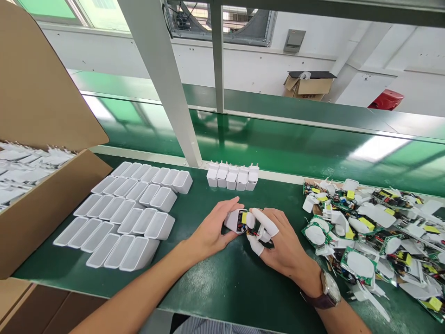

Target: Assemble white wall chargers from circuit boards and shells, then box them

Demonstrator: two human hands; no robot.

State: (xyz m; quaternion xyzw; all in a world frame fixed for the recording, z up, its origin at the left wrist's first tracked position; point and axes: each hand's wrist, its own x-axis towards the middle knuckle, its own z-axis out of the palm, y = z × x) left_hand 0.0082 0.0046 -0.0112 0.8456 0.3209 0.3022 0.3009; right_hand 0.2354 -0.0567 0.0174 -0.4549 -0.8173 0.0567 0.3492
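Observation:
My left hand (222, 225) is closed round a white plastic housing (232, 220) that lies on its side, its open end facing right. A circuit board (244, 220) with a yellow part and a white pad sits at the mouth of that housing, partly inside. White covers sit on the thumb and index finger of my right hand (274, 234), which pinches the board's outer end and its wires. How deep the board sits is hidden. Left of my hands stand rows of open white housings (134, 222).
Circuit boards with white plastic parts (361, 262) are heaped at the right. Several housings with parts sticking up (232, 178) stand in a row at the back. A cardboard box (66, 204) of white parts is at the left, near a metal post (174, 93).

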